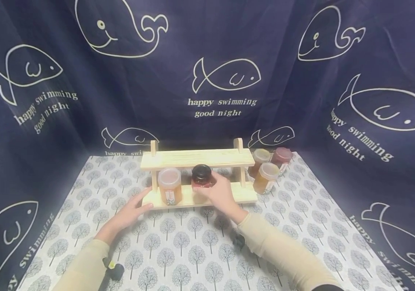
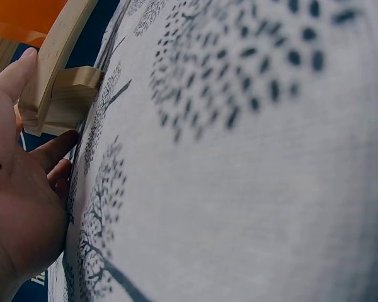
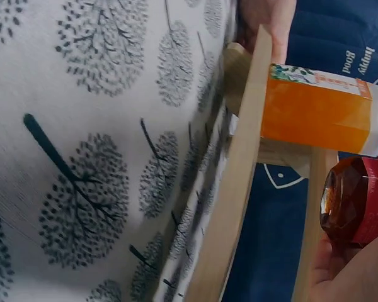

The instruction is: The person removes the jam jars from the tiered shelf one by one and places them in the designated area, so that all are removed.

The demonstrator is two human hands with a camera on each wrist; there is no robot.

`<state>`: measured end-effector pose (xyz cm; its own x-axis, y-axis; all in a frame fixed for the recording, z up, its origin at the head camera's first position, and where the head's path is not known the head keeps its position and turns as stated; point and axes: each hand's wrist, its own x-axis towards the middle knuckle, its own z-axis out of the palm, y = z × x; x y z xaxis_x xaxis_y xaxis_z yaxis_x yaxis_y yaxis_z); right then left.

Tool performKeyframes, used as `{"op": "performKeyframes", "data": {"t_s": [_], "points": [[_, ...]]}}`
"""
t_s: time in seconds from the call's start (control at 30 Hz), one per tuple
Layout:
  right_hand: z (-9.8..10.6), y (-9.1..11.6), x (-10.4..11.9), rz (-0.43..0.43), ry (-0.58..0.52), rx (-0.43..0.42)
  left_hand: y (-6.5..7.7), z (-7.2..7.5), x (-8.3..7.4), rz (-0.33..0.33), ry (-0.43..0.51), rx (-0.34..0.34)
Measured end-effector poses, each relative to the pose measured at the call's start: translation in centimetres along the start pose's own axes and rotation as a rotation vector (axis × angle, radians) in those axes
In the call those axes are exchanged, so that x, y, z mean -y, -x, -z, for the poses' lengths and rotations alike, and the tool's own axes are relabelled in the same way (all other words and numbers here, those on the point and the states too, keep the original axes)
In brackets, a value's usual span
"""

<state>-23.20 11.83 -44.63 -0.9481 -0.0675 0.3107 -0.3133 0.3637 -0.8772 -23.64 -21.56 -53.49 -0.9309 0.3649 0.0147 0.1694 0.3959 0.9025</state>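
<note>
Currently, the right hand (image 1: 221,195) grips a small jar (image 1: 202,173) (dark lid, red label) just above the lower board (image 1: 243,195) of a wooden rack (image 1: 196,159), near the middle. To its left, a larger amber jar (image 1: 170,188) stands upright on that board. The left hand (image 1: 132,211), thumb and fingers spread apart, touches the rack's left end. Right of the rack, three more jars (image 1: 266,178) stand close together on the tree-print tablecloth (image 1: 167,254).

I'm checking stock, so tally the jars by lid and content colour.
Pale-lidded orange or amber jars: 3
Reddish-topped jar: 1
Black-lidded jar, held in the right hand: 1
Total: 5 jars
</note>
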Motion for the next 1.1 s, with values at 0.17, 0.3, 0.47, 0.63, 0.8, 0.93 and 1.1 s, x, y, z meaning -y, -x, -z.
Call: {"op": "performKeyframes", "data": {"t_s": [0.17,0.3,0.47,0.63,0.8,0.93,1.1], "points": [[0.8,-0.2,0.3,0.0,0.015,-0.011,0.0,-0.1,-0.1,-0.002,0.005,-0.002],[1.8,-0.2,0.3,0.01,0.025,-0.009,0.0,-0.2,-0.1,0.001,0.003,0.001],[3.8,-0.2,0.3,0.006,0.007,-0.009,0.1,-0.2,-0.3,0.005,0.021,0.008],[6.2,-0.1,0.6,-0.035,0.041,-0.036,0.1,-0.1,-0.4,0.002,0.025,0.003],[8.7,0.0,0.4,-0.058,0.062,-0.065,0.2,-0.1,-0.2,0.012,0.015,0.005],[10.8,-0.2,0.0,-0.051,0.059,-0.072,0.2,-0.1,0.0,0.008,0.021,0.006],[14.1,-0.3,-0.9,-0.03,0.037,-0.098,0.3,-0.1,-0.2,0.014,0.017,0.006]]}}
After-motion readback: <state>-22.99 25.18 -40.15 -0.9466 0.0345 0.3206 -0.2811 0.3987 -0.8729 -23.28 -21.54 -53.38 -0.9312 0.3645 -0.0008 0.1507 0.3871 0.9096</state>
